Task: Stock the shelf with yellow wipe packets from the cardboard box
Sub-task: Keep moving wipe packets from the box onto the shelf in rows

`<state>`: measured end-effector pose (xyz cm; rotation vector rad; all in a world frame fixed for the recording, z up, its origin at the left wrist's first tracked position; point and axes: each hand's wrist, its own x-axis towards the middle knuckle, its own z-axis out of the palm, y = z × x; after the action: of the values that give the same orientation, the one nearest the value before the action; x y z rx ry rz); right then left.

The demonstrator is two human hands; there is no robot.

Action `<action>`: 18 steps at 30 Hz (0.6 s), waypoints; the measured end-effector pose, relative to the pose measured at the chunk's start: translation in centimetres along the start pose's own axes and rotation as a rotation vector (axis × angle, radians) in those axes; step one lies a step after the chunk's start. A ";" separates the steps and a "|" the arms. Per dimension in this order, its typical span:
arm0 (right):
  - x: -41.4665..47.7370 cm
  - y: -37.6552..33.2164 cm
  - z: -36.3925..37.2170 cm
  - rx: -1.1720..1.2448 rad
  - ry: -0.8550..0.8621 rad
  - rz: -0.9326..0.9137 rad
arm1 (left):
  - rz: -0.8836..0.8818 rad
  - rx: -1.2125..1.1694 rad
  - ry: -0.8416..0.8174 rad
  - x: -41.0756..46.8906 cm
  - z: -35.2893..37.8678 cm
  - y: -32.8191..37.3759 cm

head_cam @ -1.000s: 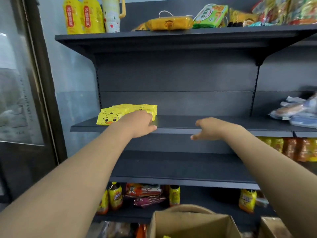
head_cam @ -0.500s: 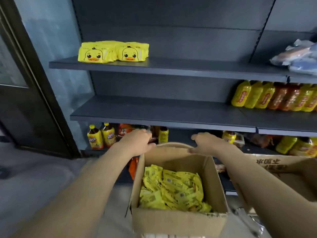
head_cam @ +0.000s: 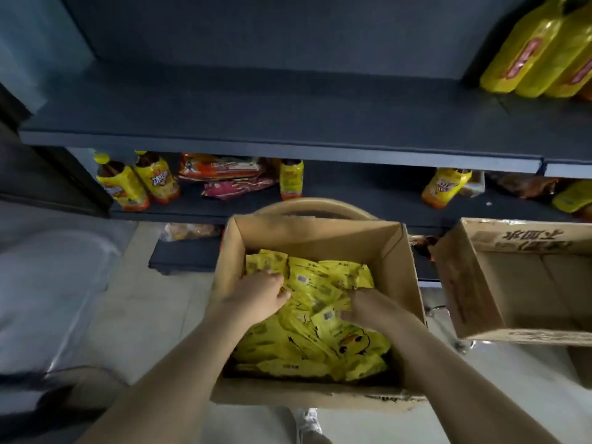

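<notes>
An open cardboard box (head_cam: 407, 283) stands in front of me, below the shelves, filled with loose yellow wipe packets (head_cam: 307, 344) printed with a duck face. Both my hands are inside it on top of the pile. My left hand (head_cam: 259, 294) lies at the left side of the pile, its fingers curled down around packets. My right hand (head_cam: 368, 307) is at the right side, thumb and fingers closed on packets in the middle. A dark grey shelf (head_cam: 256, 142) above the box is bare on its left part. The stocked packets on the higher shelf are out of view.
A second open cardboard box (head_cam: 471, 283) stands close on the right. The lowest shelf behind holds yellow-labelled bottles (head_cam: 137, 181) and snack bags (head_cam: 224, 177). Large yellow bottles (head_cam: 538, 52) stand at the upper right. A curved wooden rim (head_cam: 314, 205) shows behind the box.
My view has dropped from the upper shelf to the box. Both hands left the shelf edge, passed the box's far rim and now reach into the packet pile.
</notes>
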<state>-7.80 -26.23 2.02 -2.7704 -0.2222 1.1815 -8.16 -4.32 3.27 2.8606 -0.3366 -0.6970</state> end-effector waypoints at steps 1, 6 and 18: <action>1.0 0.4 0.8 0.024 -0.028 0.015 | -0.011 -0.015 -0.019 0.8 1.2 -0.2; 5.4 1.5 5.1 0.179 -0.137 0.103 | -0.066 -0.086 -0.134 3.0 6.4 -1.7; 8.8 5.3 11.4 0.729 -0.115 0.721 | -0.151 -0.244 -0.212 6.6 12.4 -3.0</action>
<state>-9.63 -29.17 -12.94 -2.1393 1.0558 1.1994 -7.73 -4.58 -11.13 2.6047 -0.0574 -0.9978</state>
